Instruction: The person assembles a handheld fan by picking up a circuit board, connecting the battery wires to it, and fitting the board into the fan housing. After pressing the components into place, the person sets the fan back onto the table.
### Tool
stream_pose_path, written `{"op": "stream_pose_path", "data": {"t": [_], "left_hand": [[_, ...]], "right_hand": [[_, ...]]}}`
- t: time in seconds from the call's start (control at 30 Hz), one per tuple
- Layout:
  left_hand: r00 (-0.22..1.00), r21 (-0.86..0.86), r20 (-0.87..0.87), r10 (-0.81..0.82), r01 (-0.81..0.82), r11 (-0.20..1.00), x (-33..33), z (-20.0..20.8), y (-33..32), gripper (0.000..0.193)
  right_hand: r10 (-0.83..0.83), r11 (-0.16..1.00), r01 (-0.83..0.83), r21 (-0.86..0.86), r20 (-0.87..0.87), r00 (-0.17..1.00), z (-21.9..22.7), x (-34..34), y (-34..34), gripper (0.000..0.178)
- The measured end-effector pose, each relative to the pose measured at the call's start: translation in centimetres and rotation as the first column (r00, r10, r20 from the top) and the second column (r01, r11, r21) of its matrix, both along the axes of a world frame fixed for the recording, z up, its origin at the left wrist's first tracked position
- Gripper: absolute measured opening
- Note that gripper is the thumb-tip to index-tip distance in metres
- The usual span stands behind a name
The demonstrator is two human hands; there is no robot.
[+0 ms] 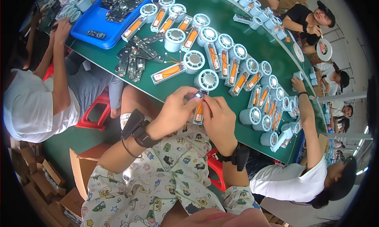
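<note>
Just in front of my body I hold a light-blue unit [207, 80] with a round slotted head and a handle part carrying an orange battery [198, 111]. My left hand [170, 113] pinches at the joint between head and handle, where a small dark piece [200, 94] shows between the fingertips. On the other side, my right hand [222, 122] has its thumb and fingers closed on the handle's upper end. The fingers hide most of the dark piece and any wires there. Beside the head lies a similar unit [169, 73] with loose thin wires.
Rows of similar units [240, 51] cover the green table [252, 31]. A pile of black circuit boards [138, 57] lies left of them, near a blue tray [114, 29] holding more boards. Co-workers sit on both sides, one with an arm [310, 112] reaching over the table.
</note>
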State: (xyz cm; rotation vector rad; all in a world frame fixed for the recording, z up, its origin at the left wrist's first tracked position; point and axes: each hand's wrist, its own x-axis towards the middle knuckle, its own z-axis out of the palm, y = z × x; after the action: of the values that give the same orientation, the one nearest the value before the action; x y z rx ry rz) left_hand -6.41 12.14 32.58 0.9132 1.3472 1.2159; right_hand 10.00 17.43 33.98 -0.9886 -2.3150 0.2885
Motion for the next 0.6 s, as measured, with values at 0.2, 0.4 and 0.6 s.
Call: {"op": "stream_pose_path", "data": {"t": [0.2, 0.4, 0.6], "left_hand": [[0.983, -0.074, 0.181, 0.001, 0.013, 0.997, -0.9, 0.1, 0.7, 0.029], [0.97, -0.045, 0.218, -0.103, 0.116, 0.992, -2.5, -0.5, 1.4, 0.033], [0.977, -0.02, 0.211, -0.041, 0.046, 0.999, -0.9, 0.1, 1.4, 0.03]], "right_hand": [[-0.016, 1.0, 0.014, 0.01, 0.259, 0.966, 1.3, 0.1, -0.3, 0.021], [0.075, 0.99, -0.067, -0.122, 0.063, 0.995, -0.5, 0.9, 0.9, 0.024], [-0.37, 0.619, -0.109, -0.778, -0.411, 0.833, -1.5, 0.6, -0.3, 0.025]]}}
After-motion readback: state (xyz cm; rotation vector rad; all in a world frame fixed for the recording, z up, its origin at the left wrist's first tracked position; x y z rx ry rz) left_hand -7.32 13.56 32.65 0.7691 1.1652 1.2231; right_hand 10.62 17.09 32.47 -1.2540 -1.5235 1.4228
